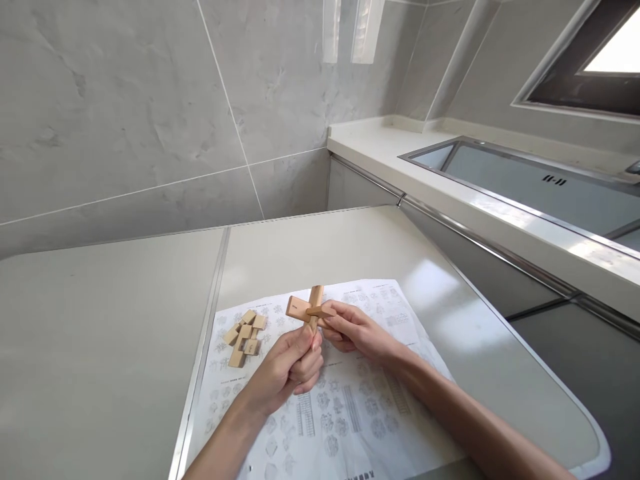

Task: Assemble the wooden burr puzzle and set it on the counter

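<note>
No wording can be read with certainty. The white paper sheet (pixel 350 373) bears small printed headings and columns beside its drawings, with bolder characters along the near edge; a held wooden piece (pixel 300 309) and a loose block (pixel 252 347) each carry a small dark mark, possibly lettering.

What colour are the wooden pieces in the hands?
The held wooden pieces are warm light brown; head view.
</note>
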Available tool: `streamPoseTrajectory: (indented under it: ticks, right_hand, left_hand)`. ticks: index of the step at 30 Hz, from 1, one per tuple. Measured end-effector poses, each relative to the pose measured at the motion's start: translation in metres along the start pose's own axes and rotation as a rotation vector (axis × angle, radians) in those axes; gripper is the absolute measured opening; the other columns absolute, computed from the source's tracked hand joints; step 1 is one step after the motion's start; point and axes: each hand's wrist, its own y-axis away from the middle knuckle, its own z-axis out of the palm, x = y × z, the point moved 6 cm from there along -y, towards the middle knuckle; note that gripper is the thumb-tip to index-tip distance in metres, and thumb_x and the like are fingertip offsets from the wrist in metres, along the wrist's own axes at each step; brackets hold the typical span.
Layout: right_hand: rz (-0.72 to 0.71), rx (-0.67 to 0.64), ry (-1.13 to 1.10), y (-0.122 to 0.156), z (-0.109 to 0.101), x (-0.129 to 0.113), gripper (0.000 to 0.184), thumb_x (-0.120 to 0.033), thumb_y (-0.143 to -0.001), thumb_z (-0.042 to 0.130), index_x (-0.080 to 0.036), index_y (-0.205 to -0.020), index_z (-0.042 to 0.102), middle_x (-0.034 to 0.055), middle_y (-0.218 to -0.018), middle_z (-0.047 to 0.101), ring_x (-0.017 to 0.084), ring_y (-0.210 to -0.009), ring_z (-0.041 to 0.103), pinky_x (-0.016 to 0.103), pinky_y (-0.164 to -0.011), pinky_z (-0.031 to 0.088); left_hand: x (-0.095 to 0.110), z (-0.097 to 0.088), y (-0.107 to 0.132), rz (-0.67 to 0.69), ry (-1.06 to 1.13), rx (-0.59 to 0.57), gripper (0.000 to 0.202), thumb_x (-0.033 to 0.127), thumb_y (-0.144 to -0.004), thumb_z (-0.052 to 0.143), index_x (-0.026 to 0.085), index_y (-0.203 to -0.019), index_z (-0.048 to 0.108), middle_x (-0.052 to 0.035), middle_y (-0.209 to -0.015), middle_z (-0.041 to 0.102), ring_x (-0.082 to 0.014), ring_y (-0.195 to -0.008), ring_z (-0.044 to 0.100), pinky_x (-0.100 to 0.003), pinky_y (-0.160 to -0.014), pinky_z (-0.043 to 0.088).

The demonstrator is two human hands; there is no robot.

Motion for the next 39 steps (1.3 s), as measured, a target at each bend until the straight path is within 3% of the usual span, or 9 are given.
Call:
streamPoseTrajectory:
  ticks: [4, 11, 22, 29, 34, 39]
  right_hand:
    - [-0.022, 0.018, 0.035, -0.001, 0.002, -0.004, 0.033, -0.055, -0.102, 0.057, -0.022, -0.098, 0.058, -0.0077, -0.067, 0.041, 0.009, -0.052, 0.026, 0.027, -0.050, 0.021]
    - [-0.002, 0.071, -0.070, -0.002, 0.000, -0.001, 0.039, -0.058, -0.098, 0.061, -0.022, -0.087, 0.054, -0.0056, -0.067, 0.048, 0.009, -0.052, 0.032, 0.027, -0.051, 0.022]
    - [-0.056, 0.330, -0.484, -0.008, -0.026, 0.002, 0.033, -0.042, -0.086, 0.079, -0.021, -0.084, 0.055, -0.0038, -0.080, 0.049, 0.008, -0.052, 0.024, 0.024, -0.045, 0.022]
    - [-0.144, 0.473, -0.550, -0.004, -0.040, 0.000, 0.033, -0.038, -0.084, 0.083, -0.022, -0.087, 0.055, -0.0016, -0.092, 0.053, 0.008, -0.056, 0.031, 0.023, -0.044, 0.027]
    - [-0.177, 0.530, -0.557, -0.003, -0.048, 0.000, 0.037, -0.041, -0.082, 0.085, -0.025, -0.090, 0.052, -0.0023, -0.091, 0.054, 0.008, -0.056, 0.035, 0.023, -0.043, 0.030]
    - [-0.202, 0.547, -0.509, -0.005, -0.055, -0.001, 0.037, -0.046, -0.085, 0.082, -0.025, -0.093, 0.052, -0.0026, -0.089, 0.054, 0.008, -0.055, 0.036, 0.022, -0.043, 0.031]
  left_hand:
    - [0.001, -0.002, -0.002, 0.016, 0.029, 0.044, 0.041, 0.053, -0.102, 0.058, 0.019, -0.080, 0.051, 0.0117, -0.051, 0.019, -0.0077, -0.046, 0.012, -0.018, -0.041, 0.026]
    - [0.005, -0.003, -0.006, 0.084, 0.062, 0.106, 0.040, 0.052, -0.102, 0.057, 0.017, -0.082, 0.054, 0.0103, -0.055, 0.023, -0.0076, -0.048, 0.012, -0.018, -0.043, 0.027]
    - [0.006, -0.004, -0.005, 0.053, -0.112, 0.166, 0.038, 0.054, -0.098, 0.063, 0.019, -0.087, 0.052, 0.0093, -0.060, 0.027, -0.0075, -0.051, 0.017, -0.020, -0.048, 0.029]
    - [0.007, -0.005, -0.004, 0.047, -0.187, 0.176, 0.034, 0.048, -0.096, 0.067, 0.020, -0.086, 0.051, 0.0094, -0.061, 0.027, -0.0077, -0.052, 0.019, -0.021, -0.049, 0.029]
    - [0.015, -0.005, 0.001, 0.084, -0.284, 0.244, 0.034, 0.049, -0.093, 0.070, 0.020, -0.087, 0.053, 0.0082, -0.063, 0.032, -0.0083, -0.053, 0.024, -0.022, -0.051, 0.029]
    - [0.019, -0.001, 0.002, 0.121, -0.559, 0.295, 0.033, 0.048, -0.094, 0.068, 0.020, -0.083, 0.056, 0.0049, -0.064, 0.040, -0.0108, -0.057, 0.036, -0.023, -0.053, 0.029]
